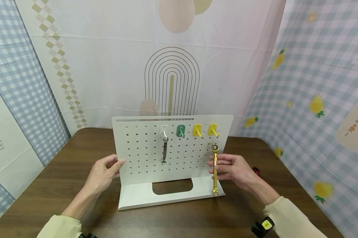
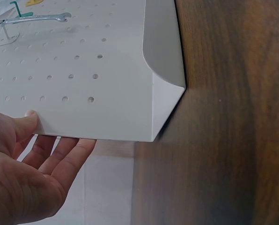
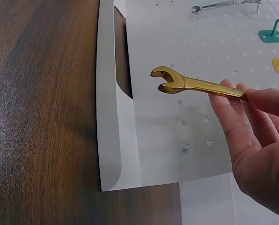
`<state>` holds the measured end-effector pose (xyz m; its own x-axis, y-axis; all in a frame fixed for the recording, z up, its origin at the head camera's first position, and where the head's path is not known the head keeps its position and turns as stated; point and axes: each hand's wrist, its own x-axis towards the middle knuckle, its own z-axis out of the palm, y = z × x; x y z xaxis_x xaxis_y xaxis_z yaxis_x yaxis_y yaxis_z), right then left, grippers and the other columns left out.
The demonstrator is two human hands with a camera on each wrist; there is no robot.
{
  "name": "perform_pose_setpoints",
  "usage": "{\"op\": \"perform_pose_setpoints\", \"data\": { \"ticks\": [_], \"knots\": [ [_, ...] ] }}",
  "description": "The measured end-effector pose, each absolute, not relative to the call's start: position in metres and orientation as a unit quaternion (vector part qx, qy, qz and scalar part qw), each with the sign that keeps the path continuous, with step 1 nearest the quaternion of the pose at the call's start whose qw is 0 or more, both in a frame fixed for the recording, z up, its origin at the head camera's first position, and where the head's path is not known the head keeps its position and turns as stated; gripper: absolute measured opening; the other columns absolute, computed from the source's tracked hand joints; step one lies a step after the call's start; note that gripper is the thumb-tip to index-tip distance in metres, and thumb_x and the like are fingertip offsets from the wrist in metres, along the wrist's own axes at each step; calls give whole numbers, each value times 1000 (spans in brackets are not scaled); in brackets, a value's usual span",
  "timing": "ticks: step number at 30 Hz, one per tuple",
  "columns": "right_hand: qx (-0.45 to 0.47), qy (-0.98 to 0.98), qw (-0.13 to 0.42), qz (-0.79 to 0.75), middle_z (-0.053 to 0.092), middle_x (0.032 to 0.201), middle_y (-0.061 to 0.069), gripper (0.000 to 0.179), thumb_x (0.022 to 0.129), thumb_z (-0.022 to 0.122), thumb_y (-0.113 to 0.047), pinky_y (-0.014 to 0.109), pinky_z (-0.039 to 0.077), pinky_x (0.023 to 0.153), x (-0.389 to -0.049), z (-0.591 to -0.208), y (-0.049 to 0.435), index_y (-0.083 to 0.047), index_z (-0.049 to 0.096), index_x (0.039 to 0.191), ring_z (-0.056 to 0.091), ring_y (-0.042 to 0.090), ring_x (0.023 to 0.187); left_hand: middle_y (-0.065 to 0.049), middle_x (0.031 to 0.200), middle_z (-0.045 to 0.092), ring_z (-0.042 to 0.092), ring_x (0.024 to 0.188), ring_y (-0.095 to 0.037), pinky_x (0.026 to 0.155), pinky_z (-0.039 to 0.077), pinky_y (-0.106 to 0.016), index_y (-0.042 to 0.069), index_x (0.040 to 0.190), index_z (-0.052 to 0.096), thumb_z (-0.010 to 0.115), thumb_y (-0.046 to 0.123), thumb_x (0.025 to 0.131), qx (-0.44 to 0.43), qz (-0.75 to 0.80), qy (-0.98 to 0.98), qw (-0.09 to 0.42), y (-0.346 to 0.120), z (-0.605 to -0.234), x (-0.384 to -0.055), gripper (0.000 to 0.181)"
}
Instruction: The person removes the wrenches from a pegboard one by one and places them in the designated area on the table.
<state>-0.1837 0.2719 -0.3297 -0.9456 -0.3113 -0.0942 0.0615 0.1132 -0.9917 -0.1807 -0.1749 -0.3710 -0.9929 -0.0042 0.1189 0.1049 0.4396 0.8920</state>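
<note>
A white pegboard stand (image 1: 143, 165) stands upright on the table. My left hand (image 1: 102, 172) pinches its left edge, thumb on the front and fingers behind, as the left wrist view shows too. In my right hand (image 1: 229, 170) is a gold combination wrench (image 1: 215, 172), held upright before the board's right side, ring end up and open end down. Along the board's upper part sit a white hook (image 1: 164, 129), a green hook (image 1: 180, 131) and two yellow hooks (image 1: 197, 130). A small silver wrench (image 1: 165, 150) hangs from the white hook.
The brown wooden table (image 1: 196, 221) reaches out on both sides of the stand. A small dark red object (image 1: 256, 171) lies beyond my right wrist. Printed cloth (image 1: 107, 72) hangs behind the table, and checked cloth (image 1: 315, 82) along the right side.
</note>
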Motion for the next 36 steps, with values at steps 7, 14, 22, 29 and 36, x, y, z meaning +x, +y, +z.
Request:
{"op": "perform_pose_setpoints", "data": {
  "ticks": [7, 14, 22, 29, 36],
  "knots": [
    [-80, 733, 139, -661, 77, 124, 13, 54, 97, 73, -1, 38, 67, 86, -184, -332, 276, 16, 50, 144, 79, 19, 100, -6, 84, 57, 60, 82, -15, 84, 67, -31, 1, 106, 69, 65, 20, 107, -32, -533, -843, 55, -175, -372, -181, 20],
    [-86, 737, 136, -657, 76, 124, 13, 53, 99, 72, -2, 40, 67, 87, -183, -332, 281, 16, 50, 144, 79, 20, 101, -3, 84, 57, 60, 83, -15, 84, 67, -30, 1, 107, 69, 65, 21, 107, -29, -532, -845, 54, -175, -372, -181, 20],
    [-77, 737, 132, -658, 78, 120, 9, 50, 98, 71, 1, 40, 67, 85, -184, -333, 287, 16, 52, 142, 79, 20, 99, -5, 85, 57, 60, 84, -16, 85, 67, -32, 2, 105, 68, 65, 22, 107, -32, -528, -847, 53, -175, -372, -181, 20],
    [-58, 750, 126, -646, 75, 126, 15, 53, 98, 71, -1, 40, 68, 84, -184, -334, 294, 16, 50, 143, 78, 21, 97, -8, 88, 58, 61, 88, -16, 85, 67, -33, 1, 108, 69, 64, 20, 108, -37, -529, -846, 56, -174, -371, -182, 20],
    [-64, 760, 125, -635, 73, 129, 18, 54, 100, 71, -3, 41, 67, 86, -182, -335, 301, 18, 48, 144, 78, 24, 101, -6, 87, 57, 60, 87, -16, 84, 67, -32, 1, 108, 69, 65, 20, 108, -36, -525, -849, 55, -175, -372, -182, 20]
  ]
}}
